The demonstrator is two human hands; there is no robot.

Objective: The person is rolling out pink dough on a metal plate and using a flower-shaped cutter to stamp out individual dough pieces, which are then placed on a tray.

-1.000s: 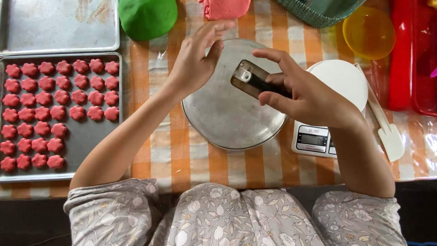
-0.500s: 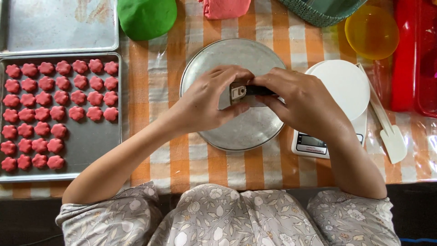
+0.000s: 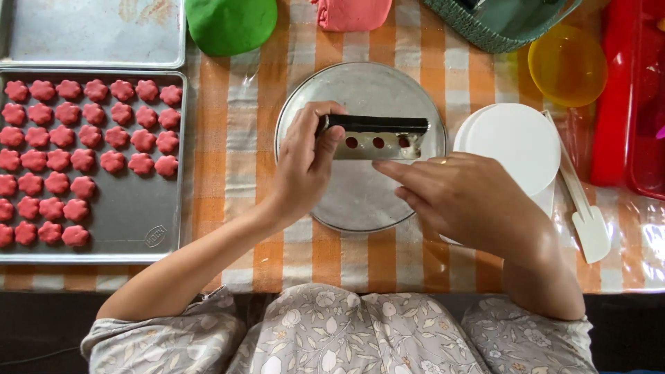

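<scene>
My left hand (image 3: 305,163) grips the left end of a metal dough scraper (image 3: 377,137) with a black handle, held sideways over a round silver pan (image 3: 360,201). The blade has three round holes with pink showing in them. My right hand (image 3: 460,197) is just below the blade, fingers stretched toward its lower edge, holding nothing that I can see. Both forearms reach in from the bottom of the view.
A baking tray (image 3: 138,228) at left holds several pink flower-shaped dough pieces (image 3: 90,149). Behind lie a second tray (image 3: 90,34), green dough (image 3: 228,24) and pink dough (image 3: 352,14). A white scale (image 3: 516,149), white spatula (image 3: 589,221), yellow bowl (image 3: 568,66), basket (image 3: 499,24) and red container (image 3: 634,104) sit right.
The scraper went from my right hand into my left and now lies sideways over the pan. My right hand has let go and sits below the blade.
</scene>
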